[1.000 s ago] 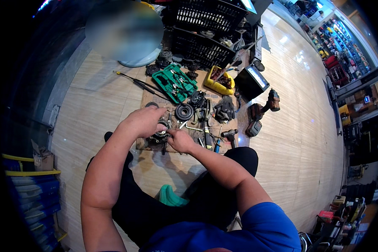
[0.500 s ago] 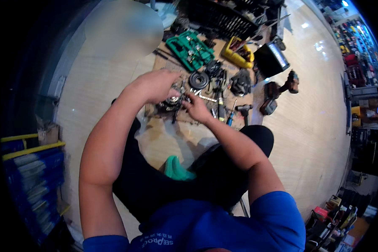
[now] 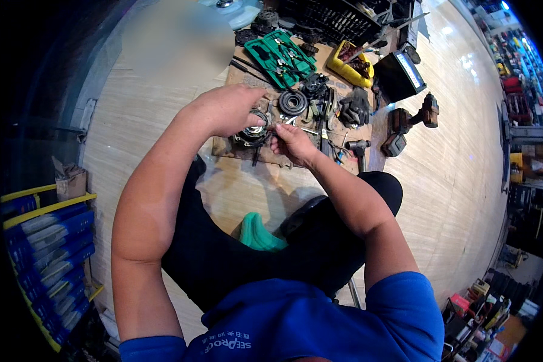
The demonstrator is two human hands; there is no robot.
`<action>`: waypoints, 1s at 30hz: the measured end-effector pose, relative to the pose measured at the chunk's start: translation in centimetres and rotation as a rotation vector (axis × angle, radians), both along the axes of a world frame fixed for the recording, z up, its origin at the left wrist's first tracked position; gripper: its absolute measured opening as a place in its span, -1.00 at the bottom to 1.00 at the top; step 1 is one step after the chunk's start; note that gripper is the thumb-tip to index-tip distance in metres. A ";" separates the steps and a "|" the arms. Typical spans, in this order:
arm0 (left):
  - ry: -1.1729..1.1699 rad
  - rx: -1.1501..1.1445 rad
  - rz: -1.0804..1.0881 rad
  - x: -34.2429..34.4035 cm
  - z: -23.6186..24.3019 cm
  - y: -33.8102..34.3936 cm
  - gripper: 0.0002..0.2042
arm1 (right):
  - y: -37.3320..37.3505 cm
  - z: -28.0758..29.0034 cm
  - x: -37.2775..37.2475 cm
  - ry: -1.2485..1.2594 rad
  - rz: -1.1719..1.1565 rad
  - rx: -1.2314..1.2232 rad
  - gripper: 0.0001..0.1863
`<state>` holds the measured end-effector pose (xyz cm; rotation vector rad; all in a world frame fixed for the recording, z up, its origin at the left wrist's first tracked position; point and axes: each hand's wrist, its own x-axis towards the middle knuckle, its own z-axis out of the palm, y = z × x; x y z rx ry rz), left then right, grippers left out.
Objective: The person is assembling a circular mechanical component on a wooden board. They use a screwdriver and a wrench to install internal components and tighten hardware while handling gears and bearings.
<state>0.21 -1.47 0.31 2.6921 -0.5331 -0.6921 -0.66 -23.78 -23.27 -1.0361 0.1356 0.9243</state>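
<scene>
My left hand has its fingers curled over a round metal assembly on the stained cardboard. Just right of it, my right hand is closed in a pinch at the assembly's edge, on something small that I cannot make out. A black ring-shaped part lies beyond my hands, with dark mechanical parts behind it. Scattered hand tools lie to the right, among them a hammer, beside dark gloves. A green toolkit lies open farther back.
A yellow tray, black battery and cordless power tool are at the right. Black crates stand behind. A blue-and-yellow rack is at the left edge. My bent legs surround a green padded object.
The view has shifted, so the floor items sit higher in the frame. My right hand's extended index finger has drawn into a pinch beside the assembly; my left hand stays over it.
</scene>
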 end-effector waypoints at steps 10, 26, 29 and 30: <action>0.009 -0.013 0.022 -0.1 -0.2 0.2 -0.38 | 0.6 0.2 -1.0 0.094 -0.043 0.152 -0.68; -0.014 -0.032 0.010 -0.1 -0.8 -0.1 -0.36 | 1.6 0.8 -0.2 -0.130 0.016 -0.174 -0.61; 0.009 -0.015 0.010 0.1 -0.7 -0.4 -0.36 | 1.7 0.8 0.2 -0.199 0.031 -0.207 -0.61; -0.025 -0.019 -0.013 0.1 -1.0 -0.3 -0.38 | 2.0 1.0 0.3 -0.223 0.024 -0.220 -0.61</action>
